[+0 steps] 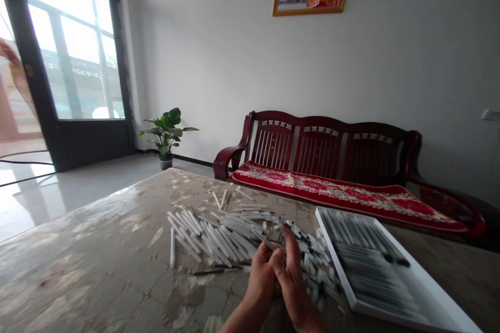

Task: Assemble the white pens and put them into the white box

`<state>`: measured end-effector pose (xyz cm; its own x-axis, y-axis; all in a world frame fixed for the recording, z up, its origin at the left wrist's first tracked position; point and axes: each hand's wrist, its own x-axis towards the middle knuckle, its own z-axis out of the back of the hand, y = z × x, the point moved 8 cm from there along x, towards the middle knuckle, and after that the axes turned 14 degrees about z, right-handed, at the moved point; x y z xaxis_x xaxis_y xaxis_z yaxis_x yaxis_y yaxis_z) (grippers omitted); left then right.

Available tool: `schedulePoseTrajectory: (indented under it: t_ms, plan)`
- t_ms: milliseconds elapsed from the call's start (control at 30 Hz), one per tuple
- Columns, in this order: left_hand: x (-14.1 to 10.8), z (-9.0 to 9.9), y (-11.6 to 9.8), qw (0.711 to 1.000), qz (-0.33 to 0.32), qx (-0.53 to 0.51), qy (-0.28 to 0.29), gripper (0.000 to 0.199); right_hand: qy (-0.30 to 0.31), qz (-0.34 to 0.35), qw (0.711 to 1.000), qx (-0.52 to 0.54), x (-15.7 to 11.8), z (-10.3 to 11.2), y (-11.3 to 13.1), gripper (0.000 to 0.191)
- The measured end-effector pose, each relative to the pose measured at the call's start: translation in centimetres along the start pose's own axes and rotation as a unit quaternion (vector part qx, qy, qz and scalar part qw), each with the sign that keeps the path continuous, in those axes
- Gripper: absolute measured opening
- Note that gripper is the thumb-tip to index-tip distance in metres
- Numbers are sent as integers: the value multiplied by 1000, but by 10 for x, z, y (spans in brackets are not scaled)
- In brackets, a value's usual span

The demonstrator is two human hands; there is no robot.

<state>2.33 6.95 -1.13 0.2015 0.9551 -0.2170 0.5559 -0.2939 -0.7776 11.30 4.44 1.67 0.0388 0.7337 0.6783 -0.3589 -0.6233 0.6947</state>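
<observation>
My left hand and my right hand meet above the near side of a pile of pen parts. A slim whitish pen with a darker end sticks out forward from the curled fingers of my left hand. My right hand's thumb presses in close to the left fingers, and its index finger is bent forward; a small dark bit shows by it, too blurred to name. Many white pen barrels lie heaped just ahead and to the left. Small white and black pieces, like caps, are scattered to the right.
A white shallow box with rows of dark-looking pens stands on the right of the patterned table. Beyond the table are a red wooden bench and a potted plant. A glass door is at the left.
</observation>
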Motion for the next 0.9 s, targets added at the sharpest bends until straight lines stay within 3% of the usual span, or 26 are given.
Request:
schedulePoseTrajectory:
  t_ms: [133,233,367,433,500,567,767,900]
  plan:
    - [3,6,2,998,42,-42,-18,35,-35,-13,999,-9,7,13,-6,53]
    - [7,22,-4,990,64,-94,-81,29,-61,9,988,-145,14,38,-15,38]
    - [7,32,-11,982,59,-128,-123,22,15,95,914,-394,15,53,-19,26]
    - [7,30,-9,982,64,-130,-119,23,44,122,879,-459,11,53,-22,29]
    - [7,28,-6,982,74,-127,-115,23,70,134,861,-485,6,49,-27,31]
    - [8,28,-3,982,81,-126,-118,21,86,134,860,-485,4,45,-31,35]
    - [10,33,-9,981,59,-133,-130,14,114,111,892,-423,7,45,-40,40]
    - [10,33,-10,981,58,-132,-130,19,121,96,889,-430,10,51,-37,37]
